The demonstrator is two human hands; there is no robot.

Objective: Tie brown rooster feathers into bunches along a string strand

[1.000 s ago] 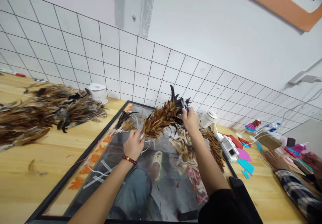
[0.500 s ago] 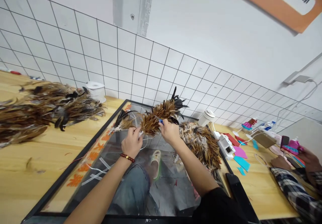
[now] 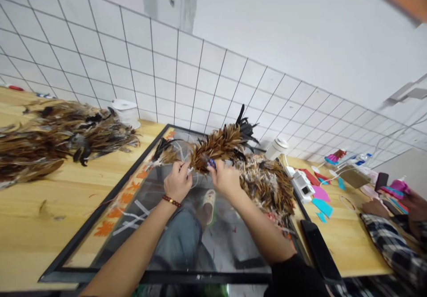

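Observation:
A bundle of brown feathers with black tips [image 3: 222, 143] slants above the black-framed glass panel [image 3: 230, 239]. At the bundle's lower left end, my left hand [image 3: 178, 182], with a beaded bracelet on its wrist, pinches its base and a white strip. My right hand [image 3: 225, 177] is closed around a small blue tool [image 3: 211, 162] held against the feathers; the tool's tip is blurred. Left of the bundle lies a small tuft of feathers [image 3: 167, 155]. A heap of brown and pale feathers [image 3: 267, 183] rests to the right of my right hand.
More feathers [image 3: 66, 134] cover the left table, near a white spool [image 3: 126, 112]. At the right are a white cup [image 3: 277, 148], a power strip [image 3: 302, 185], a black phone-like object [image 3: 320, 250] and coloured felt pieces [image 3: 322, 208]. Another person's plaid sleeve [image 3: 388, 239] is at far right.
The camera view has shifted slightly, so the scene sits a little differently. The blue tool in my right hand has tilted against the feathers. My left hand keeps its pinch.

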